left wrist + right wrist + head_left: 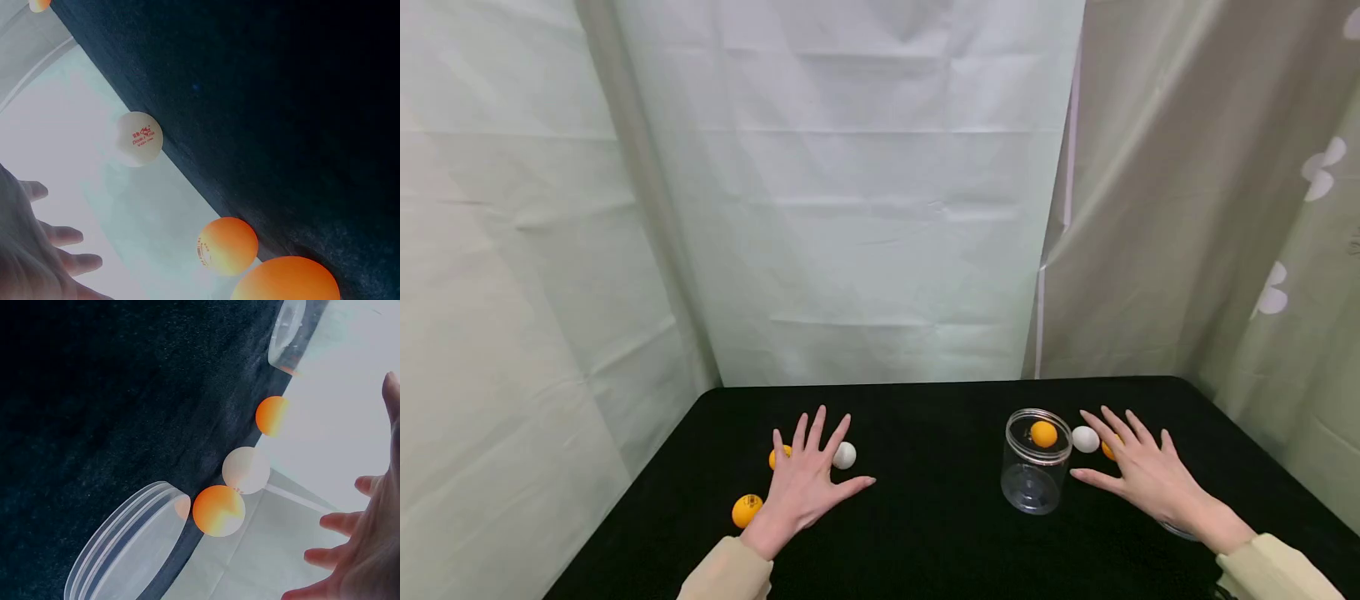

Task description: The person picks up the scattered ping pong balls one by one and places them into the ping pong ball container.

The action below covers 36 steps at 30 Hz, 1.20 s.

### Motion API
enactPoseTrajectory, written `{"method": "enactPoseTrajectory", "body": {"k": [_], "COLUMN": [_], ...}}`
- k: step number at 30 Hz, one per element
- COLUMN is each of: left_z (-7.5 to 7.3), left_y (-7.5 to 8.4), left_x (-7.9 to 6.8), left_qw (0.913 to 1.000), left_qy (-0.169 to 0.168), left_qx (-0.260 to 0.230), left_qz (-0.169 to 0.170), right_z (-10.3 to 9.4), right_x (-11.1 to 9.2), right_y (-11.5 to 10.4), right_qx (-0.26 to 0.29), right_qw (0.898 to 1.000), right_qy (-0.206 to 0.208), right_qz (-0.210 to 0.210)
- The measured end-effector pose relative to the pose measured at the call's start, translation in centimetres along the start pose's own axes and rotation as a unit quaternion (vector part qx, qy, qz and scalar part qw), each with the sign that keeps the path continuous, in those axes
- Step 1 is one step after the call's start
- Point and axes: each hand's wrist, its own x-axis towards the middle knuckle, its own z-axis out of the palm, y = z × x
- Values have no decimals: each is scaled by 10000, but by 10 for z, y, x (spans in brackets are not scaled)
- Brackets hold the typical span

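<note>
My left hand (805, 487), palm down with fingers spread, is held over the left part of the black table. By its fingers are a white table tennis ball (845, 455) and an orange ball (780, 456); a second orange ball (747, 510) lies beside the wrist. Spread likewise, my right hand (1153, 479) is over the right side, right of a clear jar (1032, 487). An orange ball (1043, 433) shows through the jar's upper part. A white ball (1086, 439) and a partly covered orange ball (1108, 450) are near the right fingers. Neither hand holds anything.
A clear round lid (128, 550) lies on the table, mostly hidden under my right hand in the head view. Pale curtains (880, 208) hang behind the black tabletop (925, 533) and along both its sides.
</note>
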Motion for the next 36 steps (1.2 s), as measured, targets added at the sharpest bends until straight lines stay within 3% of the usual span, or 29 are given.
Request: {"method": "enactPoseTrajectory", "body": {"k": [9,18,27,36], "left_z": [-6,-9,-17,-24], "left_y": [-5,-12,-20,-28], "left_x": [2,5,4,3], "left_qw": [9999,9989,9962,9918], "left_qy": [-7,105,-21,85], "left_qx": [-82,-381,-776,-1213], "left_qz": [-126,-250,-398,-398], "right_z": [0,-1,0,8], "right_x": [3,8,13,20], "right_y": [1,0,-2,3], "right_qx": [945,2139,3237,4585], "right_qw": [9953,9766,9454,8840], "right_qy": [-39,-166,-285,-527], "right_qz": [-188,-135,-238,-742]}}
